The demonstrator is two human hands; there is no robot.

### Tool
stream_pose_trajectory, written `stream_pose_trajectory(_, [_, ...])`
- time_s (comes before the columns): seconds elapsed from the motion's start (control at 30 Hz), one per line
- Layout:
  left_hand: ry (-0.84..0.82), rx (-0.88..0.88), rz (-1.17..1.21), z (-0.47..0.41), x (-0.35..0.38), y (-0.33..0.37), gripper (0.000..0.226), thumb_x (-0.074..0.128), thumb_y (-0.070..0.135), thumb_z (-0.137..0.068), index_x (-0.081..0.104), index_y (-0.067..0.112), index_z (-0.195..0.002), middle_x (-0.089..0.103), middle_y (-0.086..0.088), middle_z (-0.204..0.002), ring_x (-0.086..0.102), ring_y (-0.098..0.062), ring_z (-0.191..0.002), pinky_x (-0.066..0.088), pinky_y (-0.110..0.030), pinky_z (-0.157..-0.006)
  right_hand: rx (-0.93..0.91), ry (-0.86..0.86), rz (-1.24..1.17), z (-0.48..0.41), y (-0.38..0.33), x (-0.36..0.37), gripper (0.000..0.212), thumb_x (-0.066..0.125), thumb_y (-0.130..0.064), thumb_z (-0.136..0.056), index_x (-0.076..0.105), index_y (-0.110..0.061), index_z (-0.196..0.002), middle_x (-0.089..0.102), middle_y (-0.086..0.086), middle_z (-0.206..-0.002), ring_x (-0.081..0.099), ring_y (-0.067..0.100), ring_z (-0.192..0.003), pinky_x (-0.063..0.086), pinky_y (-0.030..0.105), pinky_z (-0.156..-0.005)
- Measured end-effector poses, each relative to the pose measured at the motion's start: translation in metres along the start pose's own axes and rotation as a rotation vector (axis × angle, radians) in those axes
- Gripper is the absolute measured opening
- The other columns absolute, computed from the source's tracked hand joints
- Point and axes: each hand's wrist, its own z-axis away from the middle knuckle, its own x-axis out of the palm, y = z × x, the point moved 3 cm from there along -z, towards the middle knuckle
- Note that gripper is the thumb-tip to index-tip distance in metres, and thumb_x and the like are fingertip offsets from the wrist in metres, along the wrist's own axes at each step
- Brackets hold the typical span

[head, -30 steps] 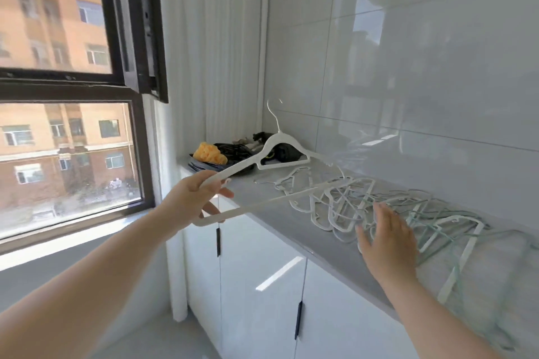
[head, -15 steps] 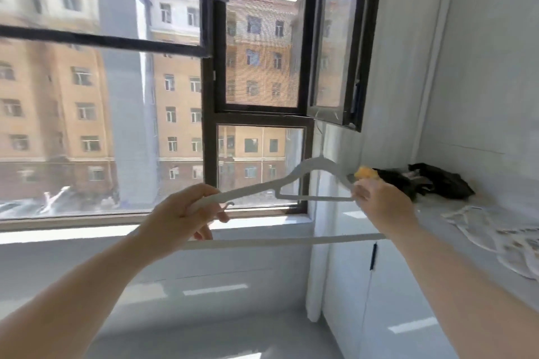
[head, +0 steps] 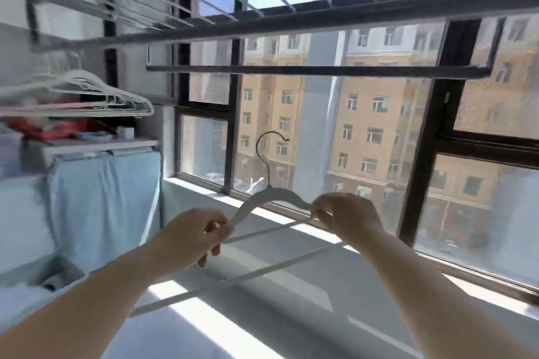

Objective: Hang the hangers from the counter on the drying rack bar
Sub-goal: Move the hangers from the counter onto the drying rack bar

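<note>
I see both hands up w/ one white hanger [head: 272, 198], left hand [head: 192, 234] pinching its left shoulder, right hand [head: 348, 217] pinching the right, hook upright below the drying rack bar [head: 306, 70], other hangers [head: 87, 90] hung at left

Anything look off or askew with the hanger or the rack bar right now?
Nothing stands out. The white hanger is held level by the left hand and right hand, hook up, below the rack bar. Other hangers hang at left.

No legible text, labels, brands or numbers anywhere; motion blur smears most surfaces in view.
</note>
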Motion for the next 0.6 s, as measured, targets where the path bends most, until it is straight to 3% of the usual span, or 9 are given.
stream_pose_trajectory(0.2, [0.248,-0.177,-0.075,-0.018,-0.083,-0.072,0.022,0.054,0.024,-0.089,0.057,0.023,-0.067,0.055,0.005,-0.047,0.045,-0.002,-0.032,0.038,-0.013,-0.042,-0.187,0.05,-0.156,-0.105,-0.084,0.033,0.025,0.042,-0.026,-0.094,0.064,-0.031,-0.105,0.065,-0.006,-0.115,0.059,0.02,-0.104,0.044,0.027,-0.078])
stream_pose_trajectory(0.47, [0.451,-0.354,-0.215,-0.045,-0.172,-0.129,0.015,0.052,0.03,-0.089,0.058,0.027,-0.076,0.057,0.007,-0.056,0.044,-0.001,-0.036,0.037,-0.018,-0.047,-0.401,0.056,-0.234,-0.226,-0.174,0.042,0.026,0.042,-0.024,-0.095,0.059,-0.026,-0.115,0.063,-0.004,-0.116,0.057,0.019,-0.105,0.04,0.025,-0.072])
stream_pose_trajectory(0.6, [0.59,-0.388,-0.214,-0.046,-0.208,-0.153,0.021,0.053,0.022,-0.089,0.056,0.026,-0.069,0.055,0.006,-0.054,0.043,-0.002,-0.032,0.036,-0.013,-0.041,-0.47,0.127,-0.275,-0.269,-0.217,0.04,0.029,0.043,-0.022,-0.094,0.056,-0.025,-0.12,0.061,-0.002,-0.121,0.055,0.02,-0.11,0.042,0.027,-0.079])
